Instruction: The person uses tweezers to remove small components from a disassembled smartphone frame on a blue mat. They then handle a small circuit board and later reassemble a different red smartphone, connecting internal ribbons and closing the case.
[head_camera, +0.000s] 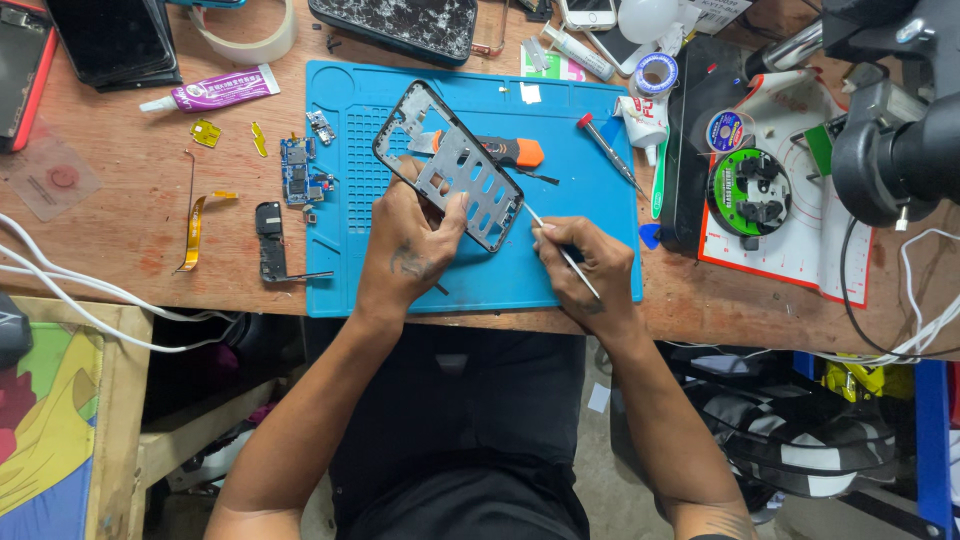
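My left hand (415, 245) grips the near end of a grey metal phone frame (448, 165), holding it tilted above the blue work mat (580, 230). In my right hand (590, 268) is a thin metal tool (560, 250), held like a pen, with its tip touching the frame's lower right edge. An orange and black tool (515, 152) lies on the mat just behind the frame.
A red-handled screwdriver (608, 148) lies on the mat's right part. A small circuit board (297, 170), flex cables (195, 225) and a glue tube (215, 92) lie to the left. Phones (400, 25), a tape roll (250, 40) and solder spools (748, 190) ring the mat. Microscope (895, 130) at right.
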